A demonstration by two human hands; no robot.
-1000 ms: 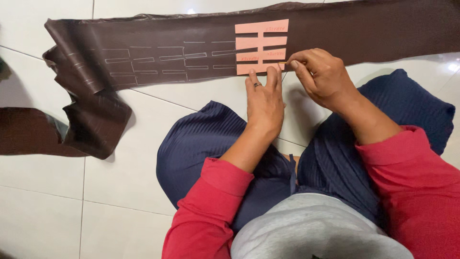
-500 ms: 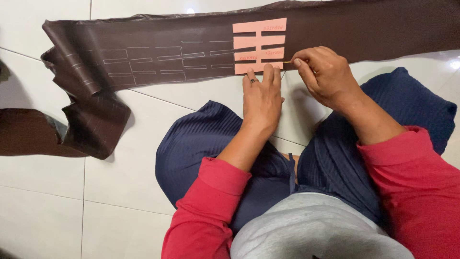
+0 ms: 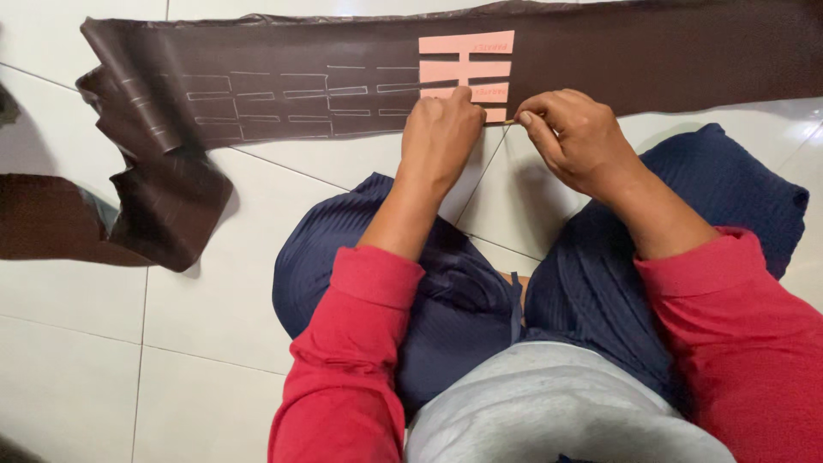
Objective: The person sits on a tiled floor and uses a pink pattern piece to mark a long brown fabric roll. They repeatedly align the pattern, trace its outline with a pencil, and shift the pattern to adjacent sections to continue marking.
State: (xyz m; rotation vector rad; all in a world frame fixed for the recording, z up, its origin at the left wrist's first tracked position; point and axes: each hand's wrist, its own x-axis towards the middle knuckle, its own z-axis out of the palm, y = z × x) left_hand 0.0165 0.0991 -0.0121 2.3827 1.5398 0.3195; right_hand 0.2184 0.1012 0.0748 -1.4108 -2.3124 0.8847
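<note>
Left hand [image 3: 441,137] presses flat the thin, prob. flimsy pink template [image 3: 467,70] on soft brown sheet [image 3: 274,86] — right hand [image 3: 579,137] pinches a pencil-like marker [image 3: 509,122] at its near edge.

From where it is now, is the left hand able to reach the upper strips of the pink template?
Probably yes. The left hand already presses on the lower edge of the pink template, which lies on the brown leather strip. Nothing covers the upper strips, and the right hand stays at the side.
</note>
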